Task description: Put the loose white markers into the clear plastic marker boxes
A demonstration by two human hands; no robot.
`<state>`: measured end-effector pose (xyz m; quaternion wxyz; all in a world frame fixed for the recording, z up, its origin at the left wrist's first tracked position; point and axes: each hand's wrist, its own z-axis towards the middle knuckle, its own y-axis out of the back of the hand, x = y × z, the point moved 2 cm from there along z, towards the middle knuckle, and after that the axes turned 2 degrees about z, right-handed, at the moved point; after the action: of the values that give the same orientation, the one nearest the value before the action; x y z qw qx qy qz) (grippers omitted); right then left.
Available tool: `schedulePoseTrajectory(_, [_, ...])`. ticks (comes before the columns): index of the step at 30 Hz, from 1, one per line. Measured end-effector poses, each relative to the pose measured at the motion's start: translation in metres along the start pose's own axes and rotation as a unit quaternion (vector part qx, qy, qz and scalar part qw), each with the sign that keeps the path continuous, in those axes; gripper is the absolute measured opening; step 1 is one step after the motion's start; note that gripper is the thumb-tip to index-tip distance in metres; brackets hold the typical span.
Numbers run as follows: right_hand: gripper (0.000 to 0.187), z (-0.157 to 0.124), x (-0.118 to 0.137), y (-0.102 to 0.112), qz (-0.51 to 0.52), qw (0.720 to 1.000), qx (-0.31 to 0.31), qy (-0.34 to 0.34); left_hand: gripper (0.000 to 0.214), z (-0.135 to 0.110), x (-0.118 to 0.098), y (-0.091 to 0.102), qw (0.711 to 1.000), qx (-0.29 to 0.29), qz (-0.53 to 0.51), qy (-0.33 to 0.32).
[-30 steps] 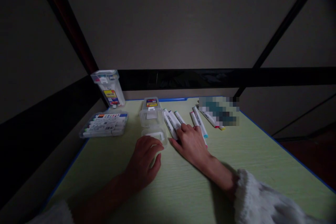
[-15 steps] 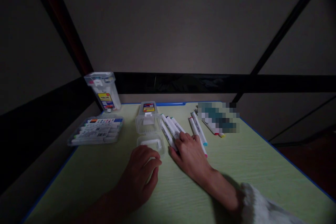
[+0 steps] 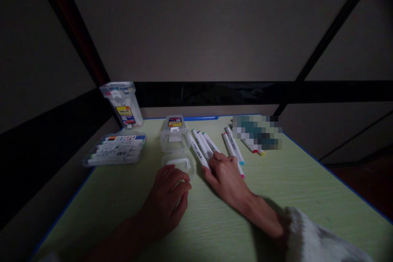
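Observation:
My right hand (image 3: pixel 225 176) lies on the green table (image 3: pixel 215 221), its fingers curled over the near ends of several white markers (image 3: pixel 201 145) lying side by side. My left hand (image 3: pixel 168 194) rests loosely curled on the table just in front of an open clear plastic case (image 3: pixel 175 141), its fingertips at the case's flipped-open lid (image 3: pixel 179 161). It holds nothing that I can make out. Two more white markers (image 3: pixel 233 149) lie to the right of my right hand.
A flat clear box of markers (image 3: pixel 118 151) lies at the left edge. An upright clear marker box (image 3: pixel 121 104) stands behind it in the corner. More markers under a blurred patch (image 3: pixel 256 133) lie at the back right. Dark rails border the table's far side.
My right hand has drawn slightly back along the markers and curled its fingers over them. The left hand stays by the case lid. The view shifted a little.

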<state>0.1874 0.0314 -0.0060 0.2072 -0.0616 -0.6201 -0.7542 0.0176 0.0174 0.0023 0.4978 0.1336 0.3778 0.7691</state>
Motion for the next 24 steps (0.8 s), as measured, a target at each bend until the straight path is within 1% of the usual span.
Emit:
schedulePoseTrajectory(4, [0.028, -0.001, -0.0016, 0.0004, 0.025, 0.999, -0.019, -0.017, 0.018, -0.0006, -0.0004, -0.0003, 1.0, -0.008, 0.004, -0.003])
schedulePoseTrajectory(13, [0.03, -0.0022, -0.0032, 0.0044, 0.043, 0.996, -0.074, -0.02, 0.017, -0.0016, -0.0008, 0.0003, 1.0, 0.001, -0.009, 0.012])
schedulePoseTrajectory(19, [0.029, -0.0034, -0.0039, 0.005, 0.065, 0.992, -0.107, -0.004, 0.018, -0.0043, 0.0007, -0.001, 1.0, -0.006, -0.011, 0.017])
schedulePoseTrajectory(24, [0.029, -0.0035, -0.0042, 0.0055, 0.063, 0.99, -0.128, 0.014, 0.019, -0.0059, 0.0028, -0.0013, 1.0, -0.012, -0.014, 0.022])
